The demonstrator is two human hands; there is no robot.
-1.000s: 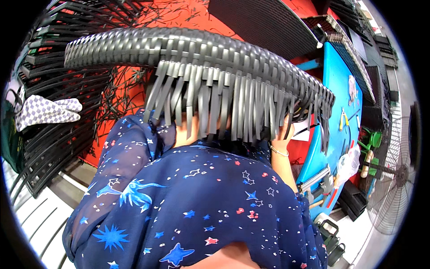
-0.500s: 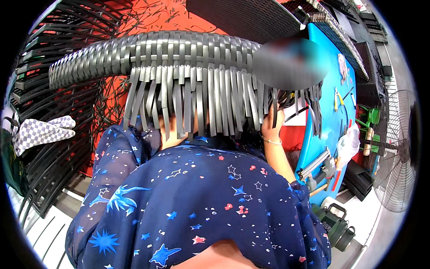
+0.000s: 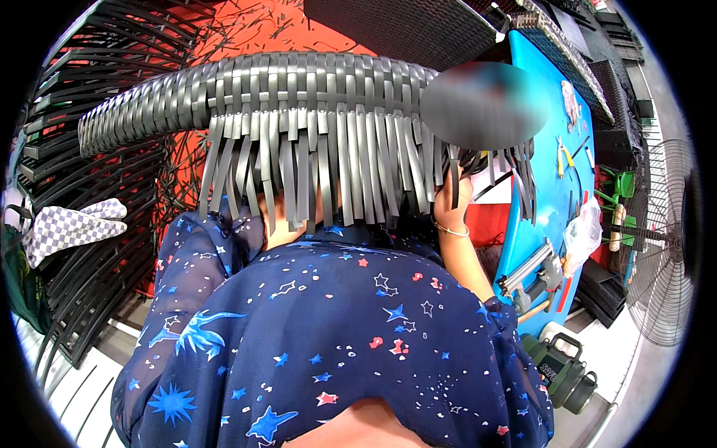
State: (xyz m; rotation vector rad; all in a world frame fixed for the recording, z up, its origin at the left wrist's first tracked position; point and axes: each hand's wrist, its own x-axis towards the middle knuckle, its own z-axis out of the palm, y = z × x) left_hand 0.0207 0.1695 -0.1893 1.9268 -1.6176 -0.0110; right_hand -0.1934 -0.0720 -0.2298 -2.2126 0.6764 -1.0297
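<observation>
A long curved frame woven in grey plastic strips point(image 3: 299, 89) arches across in front of me, with a fringe of loose strip ends point(image 3: 321, 172) hanging down. My left hand point(image 3: 278, 222) is tucked up under the fringe, mostly hidden by the strips, so its grip does not show. My right hand point(image 3: 450, 203), with a thin bracelet at the wrist, is raised at the fringe's right end. Its fingers are closed around dark strips point(image 3: 457, 178) hanging there. My blue star-patterned blouse point(image 3: 336, 336) fills the lower middle.
A blue table point(image 3: 556, 187) at right holds pliers, a metal staple tool point(image 3: 532, 270) and a plastic bag. A standing fan point(image 3: 661, 239) is at far right and a dark green jug point(image 3: 564, 369) below it. Black metal frames point(image 3: 82, 246) and a checked cloth point(image 3: 71, 228) are at left.
The woven frame has shifted left and lower in view. My right hand has moved up along the fringe's right end. My left hand stays under the strips.
</observation>
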